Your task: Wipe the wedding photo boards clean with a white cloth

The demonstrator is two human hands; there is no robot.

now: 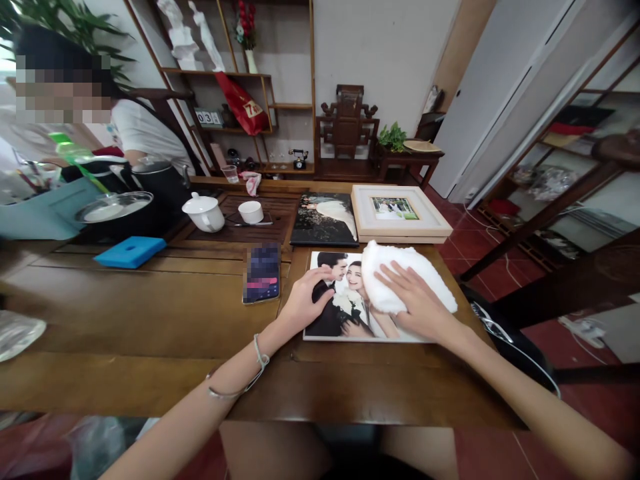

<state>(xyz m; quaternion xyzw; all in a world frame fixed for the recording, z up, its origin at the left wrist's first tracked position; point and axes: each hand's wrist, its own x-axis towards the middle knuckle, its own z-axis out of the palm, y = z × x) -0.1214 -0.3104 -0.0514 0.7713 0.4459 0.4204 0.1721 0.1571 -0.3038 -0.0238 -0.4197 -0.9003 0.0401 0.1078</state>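
A wedding photo panel point(340, 313) lies flat on the wooden table, with a couple printed on it. My left hand point(309, 295) rests on its left edge, fingers apart and slightly bent, thumb over the print. On the panel's right part is a folded white cloth point(435, 277). My right hand point(413, 297) presses on the cloth from above with its fingers spread flat; the cloth hides the right side of the picture and reaches past the panel's edge. Behind the panel are a dark photo panel point(320, 223) and a pale framed photo point(365, 217).
Left of the panel lies a phone point(263, 273). Farther left are a blue sponge-like block point(131, 252), a white lidded cup point(204, 212), a small white bowl point(251, 212) and a dark kettle point(160, 187). A person point(145, 127) sits across at the far left.
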